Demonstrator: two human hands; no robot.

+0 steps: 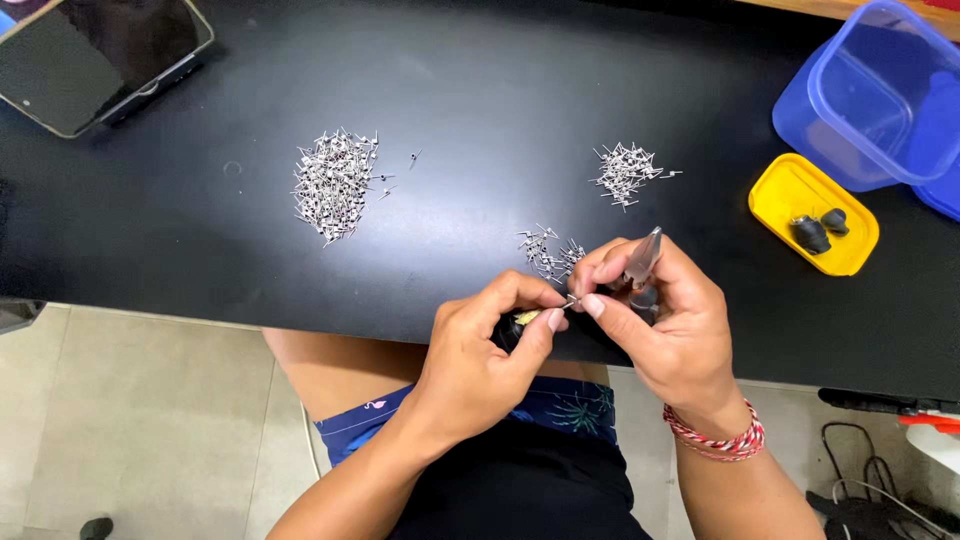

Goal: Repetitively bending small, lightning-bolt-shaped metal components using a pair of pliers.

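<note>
Hands (580,320) pinching tiny metal pin (571,299) over black table (480,90)

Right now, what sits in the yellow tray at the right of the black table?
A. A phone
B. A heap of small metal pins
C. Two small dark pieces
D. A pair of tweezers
C. The yellow tray holds two small dark pieces; the metal pins lie in heaps on the bare black table, and the phone lies at the far left corner.

phone (95,55), blue tub (880,100), yellow lid (800,190)
</note>
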